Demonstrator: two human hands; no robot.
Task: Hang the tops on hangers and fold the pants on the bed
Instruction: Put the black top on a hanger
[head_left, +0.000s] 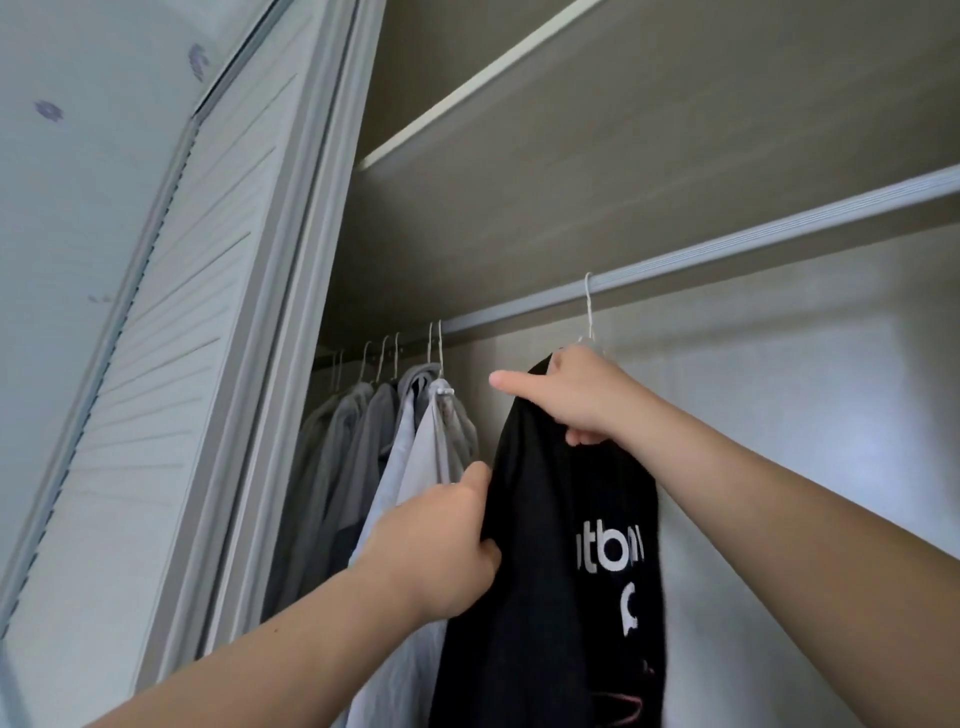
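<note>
One black top (540, 597), left fingers (488, 552) pinching its edge, right fingers (583, 434) gripping its shoulder.

A slatted white closet door (171, 364) stands on my left; overhead a shelf (571, 171), the grey rail (753, 244) running beneath it

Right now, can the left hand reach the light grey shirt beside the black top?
Probably yes: the left hand grips the edge of the black top right beside the light grey shirt, nothing between; it must let go first.
</note>
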